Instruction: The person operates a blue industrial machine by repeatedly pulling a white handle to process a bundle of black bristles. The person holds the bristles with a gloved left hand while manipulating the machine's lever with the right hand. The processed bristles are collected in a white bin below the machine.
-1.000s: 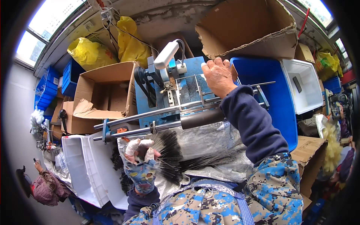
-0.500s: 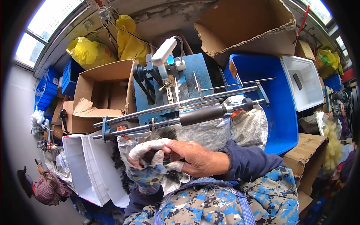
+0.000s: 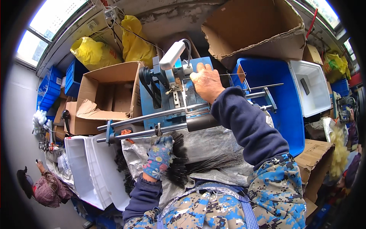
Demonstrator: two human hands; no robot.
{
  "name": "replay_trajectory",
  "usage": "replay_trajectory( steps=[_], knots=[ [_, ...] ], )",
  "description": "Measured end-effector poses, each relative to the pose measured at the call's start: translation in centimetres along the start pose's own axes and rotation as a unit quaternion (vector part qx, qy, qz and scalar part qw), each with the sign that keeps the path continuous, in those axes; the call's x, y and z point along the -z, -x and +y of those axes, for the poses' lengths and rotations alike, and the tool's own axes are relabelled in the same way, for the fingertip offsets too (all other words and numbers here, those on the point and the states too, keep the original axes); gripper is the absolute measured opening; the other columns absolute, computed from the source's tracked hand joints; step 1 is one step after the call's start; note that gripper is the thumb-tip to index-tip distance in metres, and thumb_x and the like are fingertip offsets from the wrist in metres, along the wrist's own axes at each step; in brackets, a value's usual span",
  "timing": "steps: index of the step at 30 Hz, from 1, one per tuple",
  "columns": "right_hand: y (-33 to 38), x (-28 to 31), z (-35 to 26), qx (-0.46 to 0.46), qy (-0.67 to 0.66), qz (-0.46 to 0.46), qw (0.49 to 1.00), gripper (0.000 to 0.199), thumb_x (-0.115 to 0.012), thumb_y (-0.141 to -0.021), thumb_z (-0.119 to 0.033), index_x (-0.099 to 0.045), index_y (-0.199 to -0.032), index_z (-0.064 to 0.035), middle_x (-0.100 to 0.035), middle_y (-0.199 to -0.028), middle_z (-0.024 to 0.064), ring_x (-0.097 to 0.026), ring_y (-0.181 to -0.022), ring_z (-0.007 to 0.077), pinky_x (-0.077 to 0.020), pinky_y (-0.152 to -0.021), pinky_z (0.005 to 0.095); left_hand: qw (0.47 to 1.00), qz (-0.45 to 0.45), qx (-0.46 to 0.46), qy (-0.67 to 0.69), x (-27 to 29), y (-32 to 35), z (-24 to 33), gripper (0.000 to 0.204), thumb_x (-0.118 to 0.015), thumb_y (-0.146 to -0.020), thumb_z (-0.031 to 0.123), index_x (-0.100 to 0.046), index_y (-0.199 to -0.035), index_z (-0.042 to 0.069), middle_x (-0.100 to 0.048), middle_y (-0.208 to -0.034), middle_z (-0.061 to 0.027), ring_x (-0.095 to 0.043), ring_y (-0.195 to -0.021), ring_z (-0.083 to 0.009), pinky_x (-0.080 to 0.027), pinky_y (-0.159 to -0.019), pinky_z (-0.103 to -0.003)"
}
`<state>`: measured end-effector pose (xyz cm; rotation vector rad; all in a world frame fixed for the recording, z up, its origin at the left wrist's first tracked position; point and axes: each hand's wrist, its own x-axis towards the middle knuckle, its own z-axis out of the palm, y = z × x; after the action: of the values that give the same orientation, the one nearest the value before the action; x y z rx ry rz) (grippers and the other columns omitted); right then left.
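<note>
My right hand [image 3: 207, 82] is over the blue bench machine [image 3: 146, 100], its fingers closed. A thin wire [image 3: 233, 74] runs out from it to the right; the gripped end is hidden under the fingers. My left hand [image 3: 163, 145], in a blue flowered glove or sleeve cover, is low beside the front metal rail [image 3: 146, 132]; its fingers are mostly hidden. Against it lie round black bristle brushes [image 3: 178, 155]. Long loose black bristles [image 3: 219, 162] spread over the silvery sheet [image 3: 196, 142] across my lap. A dark roller [image 3: 200, 122] on the rail is partly covered by my right arm.
Left of the machine stand an open cardboard box [image 3: 106, 115] and white bins [image 3: 82, 173]. Right are a deep blue bin [image 3: 289, 133] and a white tub [image 3: 314, 91]. A large carton [image 3: 259, 45] is behind. Another person [image 3: 49, 187] is at far left.
My hands were together above my lap and have parted. The right reached up and forward onto the machine; the left lowered beside the front rail. The bristles on the sheet are now uncovered.
</note>
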<state>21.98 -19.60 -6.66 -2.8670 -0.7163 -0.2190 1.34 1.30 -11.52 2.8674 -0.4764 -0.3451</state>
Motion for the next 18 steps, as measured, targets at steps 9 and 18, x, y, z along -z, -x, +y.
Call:
replay_trajectory(
  steps=[9,18],
  knots=[
    [0.1,-1.0,0.0,0.008,-0.004,0.021,1.0,0.012,-0.052,-0.075,-0.012,-0.061,-0.081,-0.0073,-0.052,-0.094,0.0127,-0.053,-0.089,0.028,-0.0423,-0.07,0.0418,0.996,0.065,0.013,0.054,1.7,2.8,-0.5,0.057,-0.069,-0.07,0.015,-0.046,-0.12,0.0,-0.053,-0.11,-0.0218,-0.052,-0.101,-0.0389,-0.044,-0.086,-0.041],
    [-0.1,-1.2,-0.1,0.014,0.012,-0.004,1.0,0.014,-0.053,-0.076,-0.012,-0.063,-0.084,-0.0086,-0.055,-0.098,0.0121,-0.053,-0.089,0.0264,-0.0404,-0.07,0.0408,0.967,0.192,0.025,0.168,6.8,2.3,2.3,0.058,-0.063,-0.068,-0.003,-0.046,-0.123,0.008,-0.06,-0.095,-0.0106,-0.06,-0.076,-0.0245,-0.05,-0.064,-0.031]
  ],
)
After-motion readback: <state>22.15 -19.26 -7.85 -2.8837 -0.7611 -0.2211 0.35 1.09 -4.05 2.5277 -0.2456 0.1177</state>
